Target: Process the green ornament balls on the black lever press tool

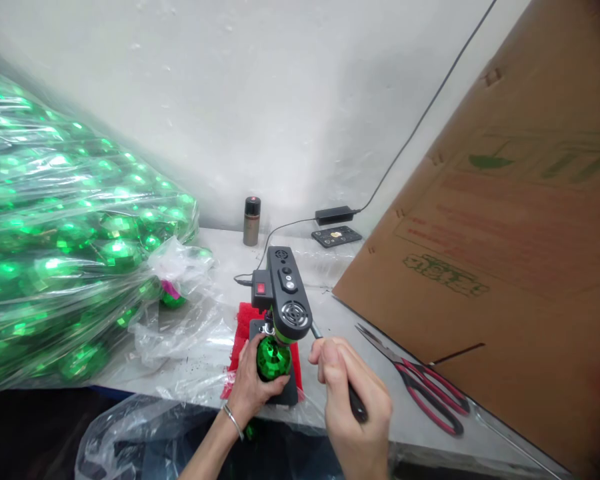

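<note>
Green ball (274, 360): faceted and shiny, it sits beneath the rounded front end of the black machine (291, 290), above the machine's dark base plate (289, 397); whether it touches that plate cannot be told.
Left hand (253, 385): clamped on the green ball, fingers around its left side and thumb across its lower right; a bracelet (233, 422) circles the wrist.
Right hand (354, 393): closed around the black-gripped lever (357, 405), whose metal rod slants up to the machine's right side.
Black machine: a red switch (261, 288) on its left; red cloth (243, 325) under its base; a cable runs behind to the power adapter (334, 215).
Table, left: clear plastic bag (55, 220) heaped with similar green balls.
Table, back: dark-capped bottle (251, 224); flat black phone-like object (337, 236) in front of the adapter.
Table, right: red-and-black-handled shears (420, 387), beside a tilted cardboard sheet or box (480, 320).
</note>
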Demonstrator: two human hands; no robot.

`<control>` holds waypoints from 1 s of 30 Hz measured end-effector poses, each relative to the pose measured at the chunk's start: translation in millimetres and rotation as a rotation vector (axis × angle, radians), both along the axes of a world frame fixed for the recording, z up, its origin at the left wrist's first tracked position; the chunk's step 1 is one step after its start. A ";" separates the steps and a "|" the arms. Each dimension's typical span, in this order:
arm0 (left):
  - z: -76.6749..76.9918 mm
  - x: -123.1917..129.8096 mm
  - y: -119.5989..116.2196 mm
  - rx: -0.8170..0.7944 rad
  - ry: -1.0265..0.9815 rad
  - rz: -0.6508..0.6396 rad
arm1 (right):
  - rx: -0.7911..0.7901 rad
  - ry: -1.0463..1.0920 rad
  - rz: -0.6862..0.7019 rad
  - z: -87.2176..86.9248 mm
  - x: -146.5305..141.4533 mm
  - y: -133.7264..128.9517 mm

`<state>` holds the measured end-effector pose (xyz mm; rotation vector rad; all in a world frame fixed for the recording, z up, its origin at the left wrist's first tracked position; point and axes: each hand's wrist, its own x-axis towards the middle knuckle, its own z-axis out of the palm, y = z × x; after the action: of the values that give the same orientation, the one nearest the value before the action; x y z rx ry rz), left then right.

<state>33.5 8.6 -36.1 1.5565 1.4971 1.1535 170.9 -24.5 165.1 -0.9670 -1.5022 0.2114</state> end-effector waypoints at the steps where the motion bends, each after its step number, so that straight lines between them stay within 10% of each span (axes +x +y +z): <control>1: 0.7 0.8 1.1 -0.008 0.004 0.008 | 0.000 0.002 -0.001 0.3 0.0 0.1; 30: 16.2 -0.1 0.5 -0.028 0.058 -0.063 | 0.042 0.008 0.035 -11.6 0.2 -1.5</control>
<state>33.4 9.1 -19.9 1.6191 1.4845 1.0560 171.2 -26.0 153.5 -0.9062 -1.5110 0.2074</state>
